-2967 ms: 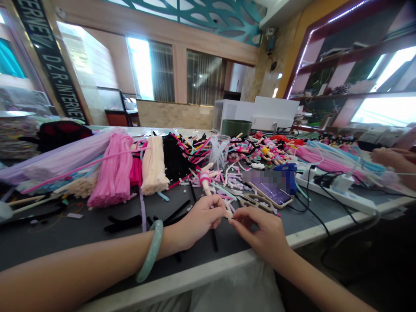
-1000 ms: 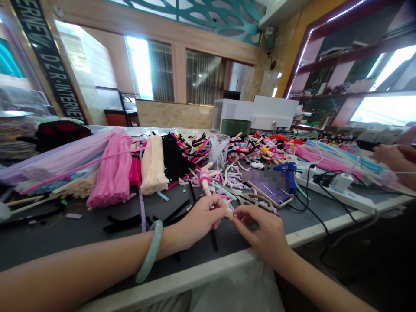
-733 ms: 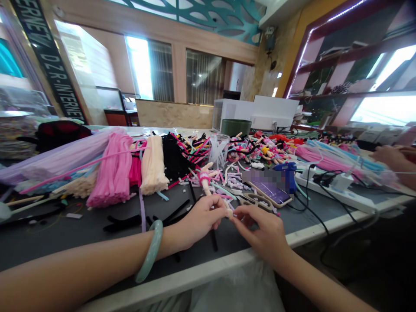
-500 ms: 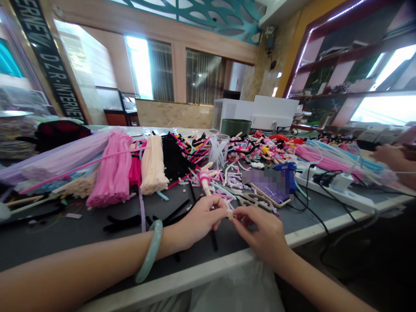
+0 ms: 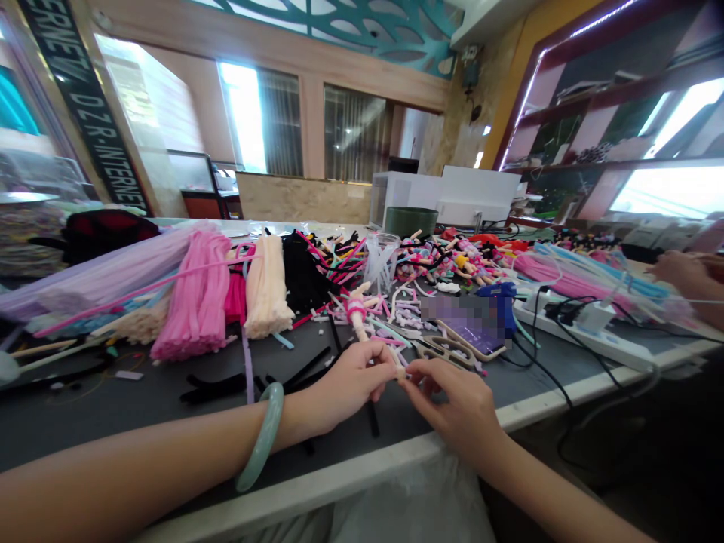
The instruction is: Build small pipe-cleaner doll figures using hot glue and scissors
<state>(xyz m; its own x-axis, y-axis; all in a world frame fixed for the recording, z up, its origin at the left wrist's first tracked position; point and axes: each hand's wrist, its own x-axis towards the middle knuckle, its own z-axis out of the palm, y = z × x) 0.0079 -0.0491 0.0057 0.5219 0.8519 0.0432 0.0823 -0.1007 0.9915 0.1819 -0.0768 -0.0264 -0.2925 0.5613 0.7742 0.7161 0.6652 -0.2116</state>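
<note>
My left hand (image 5: 351, 388) is shut on a small bare plastic doll (image 5: 356, 313), which has pink pipe cleaner wound around its middle and rises above my fingers. Its lower part is hidden by the hand. My right hand (image 5: 452, 400) pinches a pale doll limb (image 5: 400, 371) between finger and thumb, right beside the left fingertips. Thin coloured pipe cleaner scraps (image 5: 396, 324) lie just beyond my hands on the dark grey table top (image 5: 141, 407).
Bundles of pink, lilac, cream and black pipe cleaners (image 5: 197, 298) lie along the table. Beige-handled scissors (image 5: 444, 352) rest against a phone (image 5: 475, 339). A power strip (image 5: 588, 332) with black cables sits at right, and a co-worker's hand (image 5: 684, 275) is beyond it.
My hands have stayed almost in place around the doll, with only small finger shifts. The view has moved slightly, and the co-worker's hand has shifted a little.
</note>
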